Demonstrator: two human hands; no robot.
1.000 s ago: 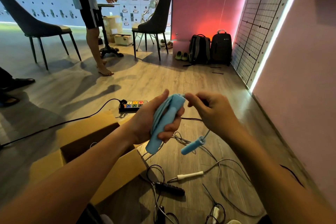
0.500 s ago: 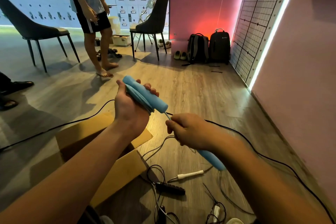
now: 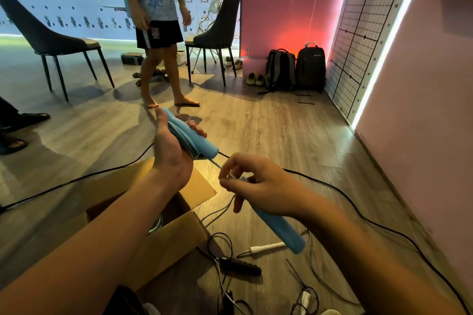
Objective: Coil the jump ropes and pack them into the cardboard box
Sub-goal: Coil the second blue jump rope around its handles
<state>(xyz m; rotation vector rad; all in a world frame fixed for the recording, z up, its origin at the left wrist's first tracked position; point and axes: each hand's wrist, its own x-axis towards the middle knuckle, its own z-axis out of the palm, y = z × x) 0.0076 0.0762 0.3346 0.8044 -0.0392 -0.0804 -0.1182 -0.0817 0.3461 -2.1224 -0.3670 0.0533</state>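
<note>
Clamped in my left hand [image 3: 171, 153] is one blue handle [image 3: 197, 139] of a jump rope, fingers curled over the top and thumb along its near side, with what looks like a folded blue band pressed against it, though the view is too soft to be sure. Its long axis runs from upper left, away from me, down toward lower right, and the thin blue cord [image 3: 216, 164] leaves its lower end. My right hand [image 3: 266, 190] pinches that cord between thumb and forefinger just below the first handle, while the second blue handle [image 3: 279, 229] sits under the palm and juts out past the heel of the hand, pointing down and right toward the floor. Both handles lie on nearly the same slanted line, hands close but apart.

Below my left forearm stands the open cardboard box [image 3: 163, 243], flaps spread, on the wooden floor [image 3: 268, 130]. Just right of the box lie loose ropes: a black handle [image 3: 240, 266] and a white handle [image 3: 267, 247] among tangled cords. A black cable [image 3: 384, 229] trails across the boards. Farther back, a standing person [image 3: 158, 33] is between two dark chairs [image 3: 217, 30], and two backpacks [image 3: 294, 69] rest by the red wall.
</note>
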